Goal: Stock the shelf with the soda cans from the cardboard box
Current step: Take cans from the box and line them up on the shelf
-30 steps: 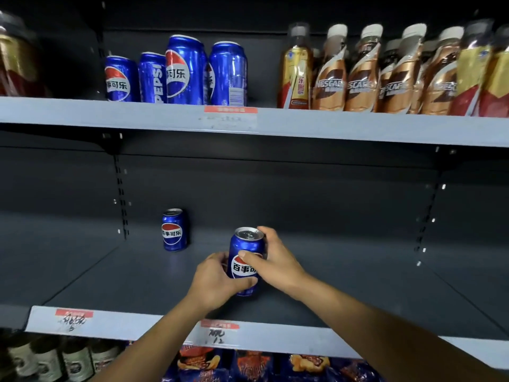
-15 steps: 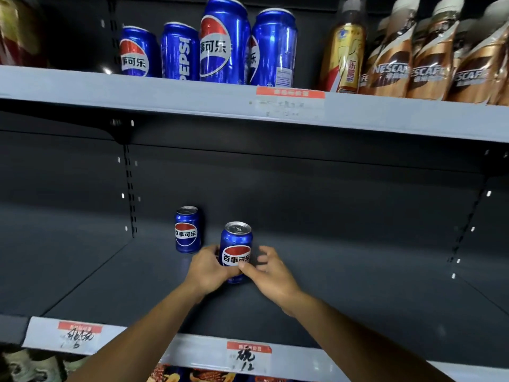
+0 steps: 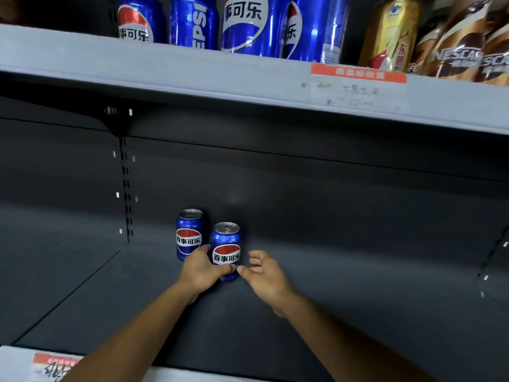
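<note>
Two soda cans stand on the lower shelf (image 3: 82,285), far back near its back wall: the back can (image 3: 189,232) is on the left, and the front can (image 3: 226,249) is just beside it on the right and a bit nearer. The left hand (image 3: 203,268) is around the front can's left side, and the right hand (image 3: 264,274) is just to its right, not touching. On the upper shelf (image 3: 192,73) above, a row of cans (image 3: 220,23) stands left of the bottles (image 3: 440,40).

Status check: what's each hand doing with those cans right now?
Left hand grips front can. Right hand open, off it. Front can upright on lower shelf, beside back can. Nothing blocking.
</note>
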`<state>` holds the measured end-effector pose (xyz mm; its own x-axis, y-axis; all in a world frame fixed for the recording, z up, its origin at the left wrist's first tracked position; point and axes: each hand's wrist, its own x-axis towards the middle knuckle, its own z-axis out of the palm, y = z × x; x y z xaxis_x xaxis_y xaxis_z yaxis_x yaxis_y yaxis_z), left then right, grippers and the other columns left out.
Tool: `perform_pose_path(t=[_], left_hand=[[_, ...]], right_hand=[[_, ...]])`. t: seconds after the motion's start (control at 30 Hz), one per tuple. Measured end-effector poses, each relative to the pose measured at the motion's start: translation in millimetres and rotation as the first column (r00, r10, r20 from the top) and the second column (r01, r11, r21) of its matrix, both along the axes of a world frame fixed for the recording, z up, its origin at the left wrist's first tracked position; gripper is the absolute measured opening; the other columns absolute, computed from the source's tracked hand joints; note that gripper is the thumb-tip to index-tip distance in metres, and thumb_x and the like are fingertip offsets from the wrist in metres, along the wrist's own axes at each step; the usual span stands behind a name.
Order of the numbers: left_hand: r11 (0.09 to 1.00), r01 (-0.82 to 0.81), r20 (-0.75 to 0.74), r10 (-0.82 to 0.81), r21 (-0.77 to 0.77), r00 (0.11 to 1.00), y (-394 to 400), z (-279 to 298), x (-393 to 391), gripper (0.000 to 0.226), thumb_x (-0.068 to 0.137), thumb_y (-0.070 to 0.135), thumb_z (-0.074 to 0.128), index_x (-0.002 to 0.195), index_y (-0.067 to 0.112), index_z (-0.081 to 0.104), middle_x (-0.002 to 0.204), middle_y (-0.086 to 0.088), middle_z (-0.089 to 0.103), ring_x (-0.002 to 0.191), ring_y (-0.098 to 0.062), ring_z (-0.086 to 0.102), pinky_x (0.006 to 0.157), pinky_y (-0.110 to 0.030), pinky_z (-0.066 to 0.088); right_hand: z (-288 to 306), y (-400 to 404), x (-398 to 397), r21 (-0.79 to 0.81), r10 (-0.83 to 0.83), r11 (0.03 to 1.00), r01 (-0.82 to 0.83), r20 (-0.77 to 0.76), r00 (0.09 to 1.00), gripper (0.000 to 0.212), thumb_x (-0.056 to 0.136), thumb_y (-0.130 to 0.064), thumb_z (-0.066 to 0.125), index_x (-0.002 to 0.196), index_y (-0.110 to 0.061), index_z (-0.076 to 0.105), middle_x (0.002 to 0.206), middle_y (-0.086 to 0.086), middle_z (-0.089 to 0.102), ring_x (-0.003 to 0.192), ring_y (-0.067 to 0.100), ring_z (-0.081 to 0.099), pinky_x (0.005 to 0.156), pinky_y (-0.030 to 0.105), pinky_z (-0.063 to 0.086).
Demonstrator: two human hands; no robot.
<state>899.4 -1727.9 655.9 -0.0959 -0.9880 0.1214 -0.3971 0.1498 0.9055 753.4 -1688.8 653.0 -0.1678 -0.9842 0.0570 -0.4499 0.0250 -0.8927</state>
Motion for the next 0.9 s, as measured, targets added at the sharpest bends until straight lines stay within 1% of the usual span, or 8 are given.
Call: perform_pose_path(t=[0.17,0.27,0.33,0.47,0.6,0.7,0.8,0.9], left_hand=[[1.000,0.003,-0.030,-0.002,0.002,1.000,-11.4,-4.0,3.1,0.039,0.071,0.010,0.079,0.100,0.023,0.056,0.087,0.009,0.065,0.080,-0.001,0.059,0.062,-0.012,0.043],[1.000,-0.023,-0.051,0.024,0.017,0.998,-16.5,-6.3,1.2,0.047,0.071,0.015,0.080,0.107,0.023,0.052,0.091,0.010,0.064,0.085,-0.004,0.059,0.070,-0.017,0.045],[0.998,-0.055,-0.057,0.057,0.031,0.997,-19.5,-8.5,-0.6,0.056,0.070,0.019,0.082,0.116,0.018,0.049,0.098,0.007,0.063,0.091,-0.009,0.060,0.078,-0.021,0.045],[0.995,-0.096,-0.043,0.097,0.018,0.994,-20.0,-13.5,-2.8,0.060,0.072,0.023,0.082,0.119,0.012,0.047,0.107,0.002,0.063,0.093,-0.012,0.059,0.081,-0.024,0.046],[0.984,-0.166,0.122,0.173,-0.066,0.977,-16.4,-11.6,-3.1,0.055,0.076,0.031,0.077,0.122,0.015,0.052,0.112,0.000,0.065,0.101,-0.016,0.061,0.081,-0.025,0.046],[0.968,-0.245,0.193,0.250,-0.048,0.949,-13.8,-11.1,-1.6,0.050,0.075,0.040,0.076,0.113,0.018,0.054,0.110,0.001,0.065,0.103,-0.019,0.061,0.079,-0.027,0.045],[0.938,-0.347,0.158,0.346,-0.023,0.925,-11.6,-7.5,7.5,0.041,0.074,0.026,0.076,0.101,0.018,0.046,0.111,-0.005,0.057,0.101,-0.026,0.058,0.082,-0.032,0.044],[0.886,-0.457,0.062,0.462,-0.076,0.885,-15.4,-1.0,22.5,0.040,0.074,0.011,0.071,0.105,0.012,0.046,0.115,-0.012,0.049,0.106,-0.032,0.053,0.089,-0.038,0.043]], right_hand=[[-6.5,-21.8,13.6,0.008,-0.022,1.000,0.022,0.000,1.000,0.051,0.091,-0.023,0.062,0.137,-0.015,0.041,0.128,0.002,0.052,0.102,0.006,0.051,0.086,0.017,0.042],[-10.3,-32.0,15.7,0.005,-0.067,0.998,0.067,-0.010,0.998,0.049,0.091,-0.022,0.061,0.136,-0.013,0.042,0.115,-0.001,0.052,0.098,0.007,0.053,0.083,0.016,0.041],[-10.7,-36.5,16.2,0.000,-0.087,0.996,0.087,-0.022,0.996,0.049,0.091,-0.023,0.062,0.136,-0.013,0.043,0.119,0.002,0.056,0.098,0.007,0.053,0.083,0.016,0.041],[-11.0,-45.2,19.7,-0.030,-0.089,0.996,0.089,-0.003,0.996,0.055,0.089,-0.019,0.064,0.139,-0.016,0.041,0.128,0.004,0.057,0.105,0.010,0.059,0.087,0.018,0.047],[-14.1,-50.5,24.5,-0.065,-0.080,0.995,0.082,0.036,0.996,0.063,0.087,-0.013,0.065,0.143,-0.017,0.037,0.133,0.002,0.055,0.113,0.012,0.058,0.091,0.021,0.049],[-14.5,-51.8,27.1,-0.092,-0.085,0.992,0.087,0.024,0.996,0.060,0.087,-0.012,0.065,0.141,-0.015,0.040,0.130,0.003,0.057,0.110,0.013,0.059,0.090,0.021,0.049],[-16.6,-56.4,29.6,-0.106,-0.101,0.989,0.102,0.015,0.995,0.057,0.086,-0.012,0.067,0.138,-0.014,0.043,0.126,0.005,0.059,0.109,0.015,0.060,0.093,0.026,0.050],[-19.4,-63.8,31.7,-0.106,-0.114,0.988,0.115,0.008,0.993,0.058,0.086,-0.013,0.068,0.139,-0.014,0.043,0.127,0.005,0.058,0.109,0.016,0.059,0.095,0.028,0.049]])
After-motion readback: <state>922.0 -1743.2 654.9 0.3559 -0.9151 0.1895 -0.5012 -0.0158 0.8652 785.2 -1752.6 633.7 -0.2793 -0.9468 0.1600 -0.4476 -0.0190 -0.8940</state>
